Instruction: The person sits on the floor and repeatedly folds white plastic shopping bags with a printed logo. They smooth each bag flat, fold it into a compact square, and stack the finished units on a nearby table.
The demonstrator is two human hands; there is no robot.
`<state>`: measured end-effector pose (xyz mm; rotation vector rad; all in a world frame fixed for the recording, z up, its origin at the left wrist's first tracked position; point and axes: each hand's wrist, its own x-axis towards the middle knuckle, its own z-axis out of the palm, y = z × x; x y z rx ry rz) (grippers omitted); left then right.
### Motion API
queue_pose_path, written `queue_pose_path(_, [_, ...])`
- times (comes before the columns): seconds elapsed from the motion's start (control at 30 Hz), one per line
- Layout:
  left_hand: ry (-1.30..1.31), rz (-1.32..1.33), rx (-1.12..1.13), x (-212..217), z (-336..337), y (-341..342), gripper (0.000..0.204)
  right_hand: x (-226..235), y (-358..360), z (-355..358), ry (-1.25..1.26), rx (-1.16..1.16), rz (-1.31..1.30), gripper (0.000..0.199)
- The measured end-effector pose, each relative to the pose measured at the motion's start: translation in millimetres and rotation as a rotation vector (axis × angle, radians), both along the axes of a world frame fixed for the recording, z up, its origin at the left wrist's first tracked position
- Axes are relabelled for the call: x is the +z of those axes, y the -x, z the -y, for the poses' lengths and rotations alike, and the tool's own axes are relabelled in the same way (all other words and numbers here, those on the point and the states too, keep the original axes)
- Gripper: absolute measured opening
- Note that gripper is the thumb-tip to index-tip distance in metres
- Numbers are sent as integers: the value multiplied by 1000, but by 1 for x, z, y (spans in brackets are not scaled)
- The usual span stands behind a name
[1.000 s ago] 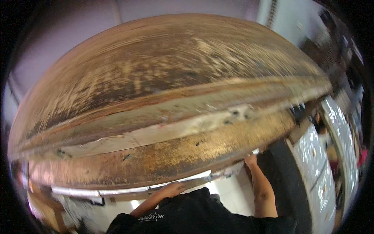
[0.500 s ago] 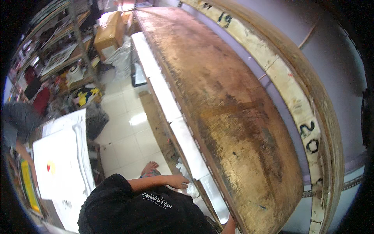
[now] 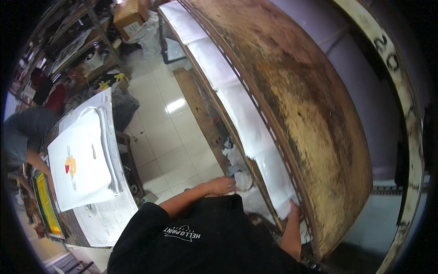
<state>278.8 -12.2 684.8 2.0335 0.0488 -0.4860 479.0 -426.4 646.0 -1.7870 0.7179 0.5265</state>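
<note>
My left hand (image 3: 222, 185) is held in front of my black shirt with its fingers curled in. Something white shows under it, too little to name. My right hand (image 3: 293, 210) reaches down on the right to the near end of a row of white flat sheets (image 3: 244, 116), its fingers closed at the edge of the last one. The sheets overlap in a long line on a narrow ledge, beside a large stained brown board (image 3: 315, 114). The fingertips of my right hand are partly hidden.
On the left, a table carries a stack of white printed bags (image 3: 82, 155) with a yellow-filled frame (image 3: 48, 205) beside it. A co-worker's arm (image 3: 39, 162) reaches there. Shelves (image 3: 73, 59) and a cardboard box (image 3: 130, 20) stand behind the tiled floor (image 3: 169, 137).
My view has turned and shifted toward the near end of the board. My right hand now shows more fully at the last white sheet. The left hand stays in front of my chest.
</note>
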Motion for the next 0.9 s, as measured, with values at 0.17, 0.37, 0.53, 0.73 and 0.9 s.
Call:
queue_pose_path(0.17, [197,100,245,-6,25,28,37,17,0,7,-151,-107,-57,59])
queue_pose_path(0.37, [480,-202,313,-12,72,45,60,27,52,1,-387,-217,-9,45])
queue_pose_path(0.53, [1203,-466,520,-18,125,46,85,50,147,-37,-454,-186,-101,45])
queue_pose_path(0.73, [1322,-418,794,12,152,28,76,80,211,-62,-412,4,-134,57])
queue_pose_path(0.9, [1005,-547,944,42,133,35,48,97,177,-26,109,-94,-233,73])
